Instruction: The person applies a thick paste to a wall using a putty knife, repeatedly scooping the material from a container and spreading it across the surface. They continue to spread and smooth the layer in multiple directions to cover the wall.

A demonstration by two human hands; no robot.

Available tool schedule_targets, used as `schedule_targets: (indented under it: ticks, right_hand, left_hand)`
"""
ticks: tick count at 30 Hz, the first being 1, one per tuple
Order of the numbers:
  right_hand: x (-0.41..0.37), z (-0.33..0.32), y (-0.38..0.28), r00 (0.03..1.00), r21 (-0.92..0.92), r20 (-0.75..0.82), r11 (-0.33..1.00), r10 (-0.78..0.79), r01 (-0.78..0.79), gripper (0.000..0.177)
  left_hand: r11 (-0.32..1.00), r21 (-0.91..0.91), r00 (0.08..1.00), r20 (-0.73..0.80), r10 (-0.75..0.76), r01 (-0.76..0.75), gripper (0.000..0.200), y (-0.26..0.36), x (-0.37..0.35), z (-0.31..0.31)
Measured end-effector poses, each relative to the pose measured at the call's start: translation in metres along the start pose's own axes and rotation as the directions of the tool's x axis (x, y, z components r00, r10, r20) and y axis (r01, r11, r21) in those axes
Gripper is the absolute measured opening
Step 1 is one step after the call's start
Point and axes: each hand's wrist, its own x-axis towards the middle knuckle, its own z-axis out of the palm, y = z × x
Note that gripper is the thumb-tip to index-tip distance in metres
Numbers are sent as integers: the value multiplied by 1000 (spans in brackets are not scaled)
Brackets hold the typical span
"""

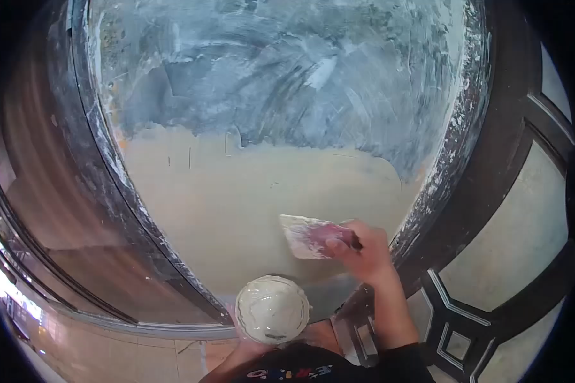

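My right hand (368, 250) is closed round the handle of a putty knife (308, 239). The wide blade points left, close over the wall panel, and is smeared with pale putty over a reddish part. Below, near my body, a round tub (273, 310) with whitish, wet-looking putty in it is held by my left hand (244, 346), whose fingers are mostly hidden beneath and beside the tub. In front of me the panel has a smooth beige coat (236, 198) on its lower part and a streaky blue-grey surface (255, 83) above.
Dark frame strips spattered with white border the panel on the left (128, 185) and right (444, 166). To the right stands a dark lattice (511, 338) with pale panels. A brown glossy surface (64, 191) fills the left side, above a tiled floor (128, 354).
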Motion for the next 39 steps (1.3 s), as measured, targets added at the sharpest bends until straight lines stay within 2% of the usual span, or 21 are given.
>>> schedule_targets:
  ticks: [2, 3, 5, 6, 8, 9, 10, 11, 12, 14, 18, 20, 22, 23, 24, 26, 29, 31, 34, 38, 39]
  right_hand:
    - [17, 8, -24, 964, -380, 85, 886, -252, 266, 26]
    - [21, 30, -34, 970, -369, 86, 897, -227, 242, 26]
    - [34, 52, -39, 924, -525, 19, 783, -381, 334, 26]
    - [39, 53, -36, 925, -524, 7, 786, -380, 327, 26]
    - [48, 48, -21, 882, -606, -282, 783, -378, 142, 31]
    - [48, 38, -9, 879, -438, -410, 898, -243, 44, 31]
    - [44, 23, 7, 856, -246, -509, 968, -89, -45, 32]
    - [36, 10, 21, 821, -152, -571, 986, -33, -66, 33]
    - [24, -4, 39, 781, -57, -624, 995, 26, -79, 34]
    - [-7, -31, 105, 668, 31, -727, 980, 159, -199, 34]
    - [-96, -30, 179, 477, 264, -834, 960, 277, -96, 33]
    - [-129, -27, 181, 411, 359, -841, 931, 353, -65, 32]
    - [-154, -29, 161, 304, 409, -827, 877, 473, -252, 27]
    - [-161, -32, 148, 297, 408, -830, 877, 473, -255, 27]
    - [-165, -35, 131, 325, 392, -829, 887, 456, -245, 26]
    - [-164, -39, 109, 392, 354, -828, 916, 401, -190, 24]
    - [-156, -29, 76, 483, 379, -780, 914, 398, -141, 23]
    - [-149, -20, 47, 493, 381, -747, 895, 446, -234, 21]
    - [-144, -17, 26, 842, 117, -449, 954, 299, -277, 17]
    - [-117, -7, -11, 934, -120, -308, 967, 181, -227, 18]
    - [-110, -5, -16, 952, -199, -285, 965, 112, -173, 18]
  left_hand:
    - [997, -50, 998, -10, -65, 65, 118, -5, 5, 6]
    - [996, -56, 996, -37, -77, 75, 118, 2, -11, 5]
    - [991, -53, 991, -53, -123, 120, 123, 10, -11, -2]
    - [991, -44, 990, -55, -130, 127, 123, 16, -12, -3]
    - [992, 8, 989, 86, -123, 123, 125, 22, -14, -2]
    - [991, 11, 988, 86, -132, 131, 125, 26, -19, 3]
    - [981, -154, 979, 183, -87, 116, 123, 31, -24, 13]
    - [942, -316, 963, 269, -26, 114, 120, 35, -27, 18]
    - [941, -315, 961, 273, -32, 121, 120, 39, -27, 14]
    - [982, -154, 964, 258, -68, 111, 120, 46, -28, -1]
    - [987, 94, 960, 237, -149, 130, 120, 56, -23, -28]
    - [854, 514, 985, 88, -148, 82, 119, 61, -20, -34]
    - [879, 456, 971, 109, -211, 140, 116, 62, -12, -29]
    - [899, 400, 956, 142, -256, 181, 114, 63, -7, -25]
    - [897, 400, 955, 142, -261, 186, 114, 63, -5, -22]
    - [973, 50, 932, 279, -231, 227, 110, 63, 1, -17]
    - [982, 90, 923, 337, -186, 165, 110, 64, 18, -16]
    - [986, 74, 936, 312, -165, 150, 109, 63, 20, -6]
    - [993, 91, 958, 272, -91, 69, 107, 60, 26, -9]
    - [948, 253, 922, 378, 87, -193, 108, 51, 24, 26]
    - [947, 255, 923, 375, 89, -195, 108, 49, 26, 21]
